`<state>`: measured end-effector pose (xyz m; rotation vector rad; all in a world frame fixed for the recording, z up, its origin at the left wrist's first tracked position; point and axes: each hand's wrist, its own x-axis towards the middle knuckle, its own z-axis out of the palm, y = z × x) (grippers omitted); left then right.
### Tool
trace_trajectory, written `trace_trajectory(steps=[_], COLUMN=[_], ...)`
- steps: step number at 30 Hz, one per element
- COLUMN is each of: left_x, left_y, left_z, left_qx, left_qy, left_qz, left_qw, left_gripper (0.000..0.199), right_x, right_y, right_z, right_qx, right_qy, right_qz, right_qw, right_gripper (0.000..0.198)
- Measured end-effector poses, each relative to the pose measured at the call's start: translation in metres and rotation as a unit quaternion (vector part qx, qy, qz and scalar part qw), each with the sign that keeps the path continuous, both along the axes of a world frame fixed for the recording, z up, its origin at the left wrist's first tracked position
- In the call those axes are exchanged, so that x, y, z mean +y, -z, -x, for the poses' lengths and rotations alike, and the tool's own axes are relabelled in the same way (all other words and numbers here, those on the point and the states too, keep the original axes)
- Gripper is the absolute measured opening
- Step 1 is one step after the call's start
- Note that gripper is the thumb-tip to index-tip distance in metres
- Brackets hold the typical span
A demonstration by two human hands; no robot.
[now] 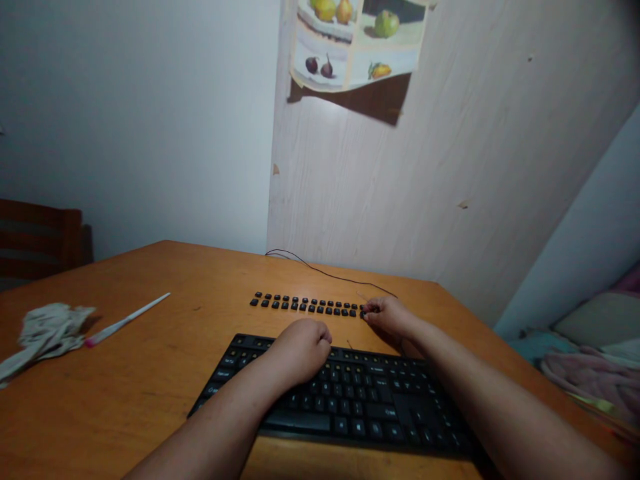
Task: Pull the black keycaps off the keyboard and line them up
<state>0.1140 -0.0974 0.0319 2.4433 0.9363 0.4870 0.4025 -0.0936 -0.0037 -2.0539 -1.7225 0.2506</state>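
A black keyboard (345, 427) lies on the wooden table in front of me, its top row of keycaps partly gone. Over its upper edge rests my left hand (303, 350), fingers curled in; whatever they may hold is hidden. Beyond the keyboard, loose black keycaps (303, 307) are laid out in two rows. At the right end of these rows my right hand (387, 315) pinches a keycap (364, 314) between its fingertips, low at the tabletop.
On the left of the table (210, 273) lie a crumpled cloth (53, 327) and a white brush-like stick (130, 320) with a pink end. A thin black cable (325, 272) runs along the back edge by the wall. A chair (40, 240) stands far left.
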Motion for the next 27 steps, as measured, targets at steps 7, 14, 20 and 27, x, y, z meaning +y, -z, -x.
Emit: trace_trajectory(steps=[7, 14, 20, 27], left_x=[-0.002, -0.004, -0.004, -0.004], left_y=[-0.006, -0.008, -0.01, -0.011], left_z=[0.0, 0.001, 0.001, 0.002], left_qx=[0.021, 0.025, 0.028, 0.029], left_qy=[0.006, 0.01, 0.011, 0.016], left_qz=[0.006, 0.011, 0.012, 0.011], left_qw=[1.0, 1.0, 0.999, 0.999], left_gripper=[0.029, 0.029, 0.028, 0.028], right_x=[0.002, 0.004, -0.002, -0.022], right_y=[0.002, 0.005, -0.001, -0.038], right_z=[0.002, -0.001, 0.004, 0.014], right_qx=[-0.001, -0.003, 0.012, 0.065], right_qy=[-0.018, -0.028, -0.016, 0.014], right_qz=[0.0, -0.006, -0.012, -0.064], right_qw=[1.0, 1.0, 1.0, 0.996], right_gripper=[0.016, 0.015, 0.016, 0.011])
